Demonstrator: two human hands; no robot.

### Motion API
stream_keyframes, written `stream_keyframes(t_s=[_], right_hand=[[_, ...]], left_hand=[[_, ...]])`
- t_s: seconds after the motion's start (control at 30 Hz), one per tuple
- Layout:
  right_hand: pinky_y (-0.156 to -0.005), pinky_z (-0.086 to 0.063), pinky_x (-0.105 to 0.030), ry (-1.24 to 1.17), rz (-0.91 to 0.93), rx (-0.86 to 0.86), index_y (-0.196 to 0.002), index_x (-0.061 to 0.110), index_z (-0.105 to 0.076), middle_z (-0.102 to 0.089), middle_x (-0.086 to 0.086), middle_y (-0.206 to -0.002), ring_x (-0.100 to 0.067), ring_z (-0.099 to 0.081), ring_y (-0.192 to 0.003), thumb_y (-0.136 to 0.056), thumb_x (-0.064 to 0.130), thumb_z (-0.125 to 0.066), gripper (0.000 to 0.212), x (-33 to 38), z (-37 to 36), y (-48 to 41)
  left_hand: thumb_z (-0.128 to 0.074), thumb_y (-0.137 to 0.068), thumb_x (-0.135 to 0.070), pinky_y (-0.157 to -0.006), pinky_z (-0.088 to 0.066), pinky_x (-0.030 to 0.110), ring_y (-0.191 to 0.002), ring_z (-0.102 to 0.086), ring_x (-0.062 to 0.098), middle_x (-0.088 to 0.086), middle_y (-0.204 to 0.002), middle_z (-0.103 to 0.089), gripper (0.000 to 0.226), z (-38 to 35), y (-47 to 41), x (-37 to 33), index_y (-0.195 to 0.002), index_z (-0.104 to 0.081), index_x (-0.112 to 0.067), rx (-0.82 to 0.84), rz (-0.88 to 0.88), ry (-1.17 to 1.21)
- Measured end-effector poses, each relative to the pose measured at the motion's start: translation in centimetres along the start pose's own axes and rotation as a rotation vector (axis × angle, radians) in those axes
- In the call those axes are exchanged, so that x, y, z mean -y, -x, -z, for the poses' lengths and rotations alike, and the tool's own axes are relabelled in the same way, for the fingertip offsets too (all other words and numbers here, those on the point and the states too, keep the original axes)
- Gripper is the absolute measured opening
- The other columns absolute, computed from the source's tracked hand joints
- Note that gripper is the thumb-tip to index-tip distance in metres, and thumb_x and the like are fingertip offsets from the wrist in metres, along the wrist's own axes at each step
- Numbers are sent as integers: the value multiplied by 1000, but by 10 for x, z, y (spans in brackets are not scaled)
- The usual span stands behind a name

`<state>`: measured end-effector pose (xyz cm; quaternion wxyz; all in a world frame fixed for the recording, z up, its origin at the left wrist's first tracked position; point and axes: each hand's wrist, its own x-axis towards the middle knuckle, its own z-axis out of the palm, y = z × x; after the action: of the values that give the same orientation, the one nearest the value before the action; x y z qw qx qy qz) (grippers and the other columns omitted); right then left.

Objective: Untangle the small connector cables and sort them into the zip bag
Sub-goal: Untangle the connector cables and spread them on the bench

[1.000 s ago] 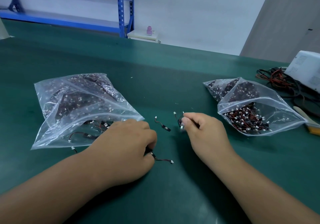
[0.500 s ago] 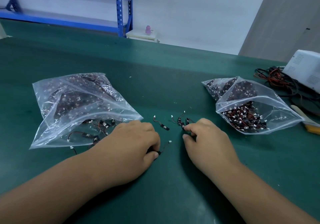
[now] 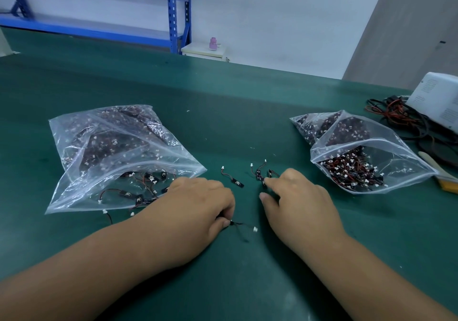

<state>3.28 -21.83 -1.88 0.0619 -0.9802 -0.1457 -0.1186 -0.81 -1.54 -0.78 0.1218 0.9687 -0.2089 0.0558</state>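
Observation:
Two clear zip bags lie on the green mat. The left zip bag (image 3: 109, 157) holds several sorted connector cables near its open mouth. The right zip bag (image 3: 361, 159) holds a tangled heap of them. My left hand (image 3: 195, 206) rests by the left bag's mouth and pinches a thin black connector cable (image 3: 241, 225) with a white plug at its end. My right hand (image 3: 295, 199) lies on the mat with its fingertips on a small clump of cables (image 3: 261, 174). One loose cable (image 3: 233, 178) lies between my hands.
At the right edge are a white device (image 3: 438, 97), a mass of black and red wires (image 3: 401, 119) and a brush (image 3: 438, 169). A blue shelf rack (image 3: 173, 10) and a small white cabinet (image 3: 203, 51) stand beyond the table's far edge.
My right hand came down from a raised pinch onto the mat over the clump. The cable end in my left hand swung up, then back out to the right.

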Motion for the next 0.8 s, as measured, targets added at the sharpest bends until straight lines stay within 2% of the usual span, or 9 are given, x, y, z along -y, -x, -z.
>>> stream_keyframes(t_s=[0.17,0.27,0.33,0.47,0.63,0.73,0.8], right_hand=[[-72,-45,-36,70,41,51,-93,27,-60,-35,6,-83,-20,-56,-84,-99,51,-37,34,-3,-2,0],[-71,-43,-35,78,75,52,-95,28,-61,-35,6,-82,-20,-55,-81,-99,50,-36,34,-4,-2,3],[-68,-42,-34,67,97,39,-97,29,-65,-37,6,-82,-21,-55,-78,-98,50,-39,33,-3,-2,7],[-63,-41,-34,26,141,0,-102,30,-70,-42,7,-82,-21,-55,-71,-96,49,-48,30,2,-2,11],[-73,-42,-33,-13,122,18,-122,35,-61,-43,8,-96,-20,-58,-88,-97,53,-42,36,0,-7,-1],[-82,-45,-35,-78,95,26,-138,40,-50,-42,9,-104,-19,-57,-96,-98,50,-46,41,-2,-8,-3],[-83,-46,-36,-179,94,-20,-134,37,-56,-46,9,-103,-18,-56,-92,-98,45,-50,37,-3,-6,-2]], left_hand=[[-49,-97,-37,-102,-31,31,-95,-41,1,-23,-92,-44,8,3,-4,-1,-98,-41,-41,2,16,-7],[-44,-100,-38,-103,-32,32,-108,-47,3,-23,-102,-47,19,2,-7,0,-118,-48,-42,39,30,-68],[-40,-101,-37,-102,-33,32,-113,-46,4,-21,-111,-50,24,0,-8,1,-123,-48,-42,53,19,-115],[-39,-100,-32,-100,-33,31,-111,-46,4,-19,-113,-49,25,-5,-7,6,-120,-50,-42,46,7,-139],[-42,-97,-25,-96,-34,29,-102,-45,5,-19,-104,-45,22,-8,-5,8,-111,-49,-42,7,3,-92],[-43,-95,-22,-93,-34,29,-98,-45,5,-18,-101,-45,22,-8,-5,7,-105,-49,-40,-19,4,-63],[-43,-95,-21,-93,-33,29,-96,-44,5,-18,-100,-47,20,-7,-3,6,-101,-48,-39,-41,-1,-34]])
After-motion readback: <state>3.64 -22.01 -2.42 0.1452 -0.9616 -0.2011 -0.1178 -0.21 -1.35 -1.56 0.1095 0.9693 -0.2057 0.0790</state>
